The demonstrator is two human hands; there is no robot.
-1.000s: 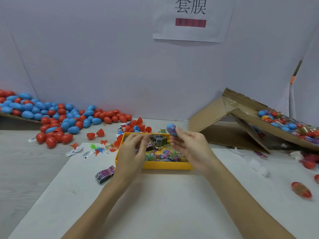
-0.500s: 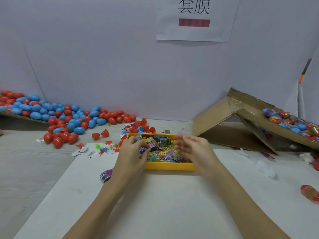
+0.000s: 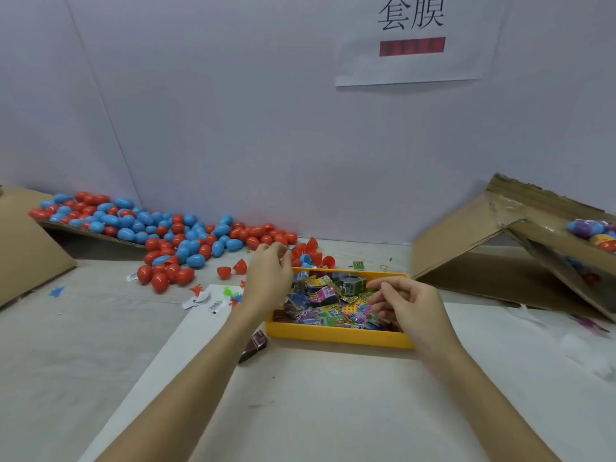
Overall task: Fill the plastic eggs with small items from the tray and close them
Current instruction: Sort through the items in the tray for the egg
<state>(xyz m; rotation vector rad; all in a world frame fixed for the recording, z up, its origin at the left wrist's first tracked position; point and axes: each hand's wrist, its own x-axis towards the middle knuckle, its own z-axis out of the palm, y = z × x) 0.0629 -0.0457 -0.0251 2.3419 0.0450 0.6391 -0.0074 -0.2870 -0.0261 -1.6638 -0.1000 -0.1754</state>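
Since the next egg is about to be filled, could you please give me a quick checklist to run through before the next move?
1. Tray holds items to pick: ok, it is full of small packets.
2. Right hand over the tray: ok, fingers curled above the packets.
3. Right hand has an item: cannot tell.
4. Left hand near open eggs: ok, it is at the tray's far left corner beside the red halves.
5. Left hand holds an egg: cannot tell.
6. Closed eggs in supply: ok, a pile lies far left.

Yellow tray (image 3: 336,336), red and blue eggs (image 3: 186,238) (brown cardboard (image 3: 453,241) nearby).
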